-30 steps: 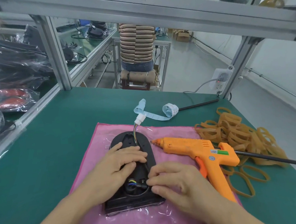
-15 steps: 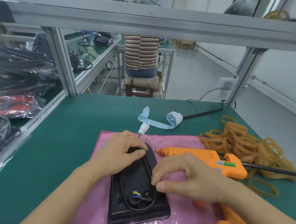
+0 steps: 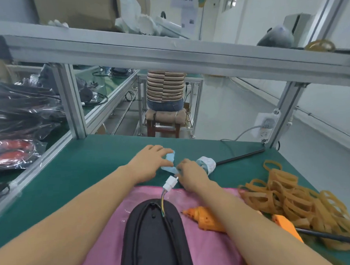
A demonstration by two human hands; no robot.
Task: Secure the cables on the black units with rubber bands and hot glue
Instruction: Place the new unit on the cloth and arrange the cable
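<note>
Both hands are out past the pink cloth (image 3: 106,237), working at the blue label strip (image 3: 169,163) on the green bench (image 3: 86,167). Left hand (image 3: 149,164) lies over the strip's far end, fingers fairly straight and spread, touching it; no real curl that I can see. Right hand (image 3: 189,175) sits at the strip's near end w/ fingertips bunched where strip meets roll (image 3: 207,164). Looks like a pinch on the strip, though the contact is partly hidden behind the knuckles.

Black unit (image 3: 155,240) is back toward the person from both hands, between the two forearms, long axis running straight away from the body. Its cable (image 3: 163,204) comes out the far tip and ends in a white plug (image 3: 169,184), just beside the right wrist, nearer that hand than the left.

Glue gun (image 3: 205,218) lies under the right forearm, nozzle pointing at the unit. Rubber bands (image 3: 285,203) are piled off to the right hand's outer side, well apart from the left.

My guess: a label gets peeled next, and the right hand has the short trip back to plug, bands or gun.
</note>
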